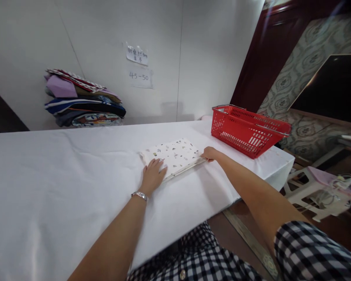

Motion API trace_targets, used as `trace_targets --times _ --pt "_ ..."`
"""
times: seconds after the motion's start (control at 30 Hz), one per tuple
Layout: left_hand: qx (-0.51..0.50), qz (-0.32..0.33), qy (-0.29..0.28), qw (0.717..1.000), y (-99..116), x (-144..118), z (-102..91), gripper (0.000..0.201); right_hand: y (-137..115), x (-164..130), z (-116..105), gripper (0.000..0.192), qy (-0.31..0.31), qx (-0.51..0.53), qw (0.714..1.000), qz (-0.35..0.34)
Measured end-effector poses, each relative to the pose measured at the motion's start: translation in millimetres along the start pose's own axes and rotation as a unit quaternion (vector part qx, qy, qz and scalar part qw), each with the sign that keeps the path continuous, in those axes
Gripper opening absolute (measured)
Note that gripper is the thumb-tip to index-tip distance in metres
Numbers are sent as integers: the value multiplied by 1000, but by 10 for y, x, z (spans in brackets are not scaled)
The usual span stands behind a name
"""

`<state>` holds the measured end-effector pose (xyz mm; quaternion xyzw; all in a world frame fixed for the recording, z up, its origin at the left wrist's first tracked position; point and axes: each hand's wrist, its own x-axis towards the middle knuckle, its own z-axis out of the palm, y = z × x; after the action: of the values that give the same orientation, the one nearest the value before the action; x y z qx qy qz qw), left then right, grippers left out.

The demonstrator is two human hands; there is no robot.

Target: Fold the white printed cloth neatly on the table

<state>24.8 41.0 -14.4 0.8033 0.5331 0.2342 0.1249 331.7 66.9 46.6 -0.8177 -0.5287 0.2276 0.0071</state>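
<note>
A white-covered table (61,164) fills the view from a head-worn camera. At its far left, about ten o'clock, a stack of folded fabrics (84,101) in mixed colours sits against the wall. Near the table's centre lies a folded cloth (175,154), white with small scattered prints, flat and squared. The left hand (152,175) (a bracelet at its wrist) rests palm-down and spread on the cloth's near left corner, gripping nothing. The right hand (210,153) touches the cloth's right edge at three o'clock, its fingers curled at the edge; whether they pinch it cannot be told. The cloth looks light, soft and floppy, likely best held by its folded edges or supported from beneath. At two o'clock stands a red basket (248,130).
</note>
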Motion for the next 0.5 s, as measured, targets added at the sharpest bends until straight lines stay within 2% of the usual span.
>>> trace_targets --times 0.27,0.5 --pt "-9 -12 -8 1000 -14 10 -5 44 -11 -72 1 19 -16 15 1000 -3" --pt "-12 -2 1 1000 -42 17 6 44 -44 -122 2 25 -11 -12 1000 -14"
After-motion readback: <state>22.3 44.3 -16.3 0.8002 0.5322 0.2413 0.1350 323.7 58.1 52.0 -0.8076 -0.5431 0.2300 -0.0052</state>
